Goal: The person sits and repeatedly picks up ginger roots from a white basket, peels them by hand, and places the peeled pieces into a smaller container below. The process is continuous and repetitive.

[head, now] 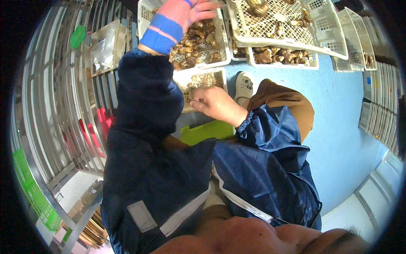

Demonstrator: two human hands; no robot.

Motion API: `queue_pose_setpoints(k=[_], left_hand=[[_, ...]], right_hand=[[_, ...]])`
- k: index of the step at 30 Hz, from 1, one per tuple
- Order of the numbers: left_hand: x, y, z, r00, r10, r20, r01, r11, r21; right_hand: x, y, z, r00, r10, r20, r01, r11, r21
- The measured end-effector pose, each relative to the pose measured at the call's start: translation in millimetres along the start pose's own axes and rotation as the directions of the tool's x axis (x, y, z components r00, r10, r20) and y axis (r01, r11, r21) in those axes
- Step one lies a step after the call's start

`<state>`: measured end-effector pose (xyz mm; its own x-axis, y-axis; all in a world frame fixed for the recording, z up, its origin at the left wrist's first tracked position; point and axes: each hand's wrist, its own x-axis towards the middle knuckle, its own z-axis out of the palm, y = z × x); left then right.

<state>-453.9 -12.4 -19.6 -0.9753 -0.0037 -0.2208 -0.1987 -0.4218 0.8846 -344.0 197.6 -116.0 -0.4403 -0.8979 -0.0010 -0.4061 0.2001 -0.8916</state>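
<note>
My left hand (201, 11), in a pink and blue knitted glove, is over a white plastic crate (209, 65) of brown-and-pale pieces that look like mushrooms (188, 50). Its fingers are stretched out and blurred, with nothing seen in them. Bare and bent at the fingers, my right hand (212, 101) is over a smaller white tray (224, 76) with brown bits in it. Whether anything small is between its thumb and fingers is hidden. At the upper right, a white lattice basket (279, 41) holds a few larger pieces and rests over another filled crate (285, 65).
A lime-green plastic container (206, 131) is below the tray, near my lap. Metal racks (47, 95) line the left, with a pale bin (109, 47). More white crates (355, 41) and stacked pale trays (379, 120) stand at the right on the blue floor (339, 127).
</note>
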Motion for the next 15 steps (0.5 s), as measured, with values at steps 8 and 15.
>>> queue_pose_setpoints(k=[8, 15], left_hand=[[26, -226, -192, 0.932, 0.065, -0.356, 0.348, 0.11, 0.931], [19, -241, -192, 0.96, 0.131, -0.248, 0.278, -0.319, 0.906]], right_hand=[[-3, -7, -13, 1.0, -0.001, 0.001, 0.001, 0.993, 0.114], [4, -11, -16, 0.996, -0.05, -0.069, 0.06, 0.988, 0.14]])
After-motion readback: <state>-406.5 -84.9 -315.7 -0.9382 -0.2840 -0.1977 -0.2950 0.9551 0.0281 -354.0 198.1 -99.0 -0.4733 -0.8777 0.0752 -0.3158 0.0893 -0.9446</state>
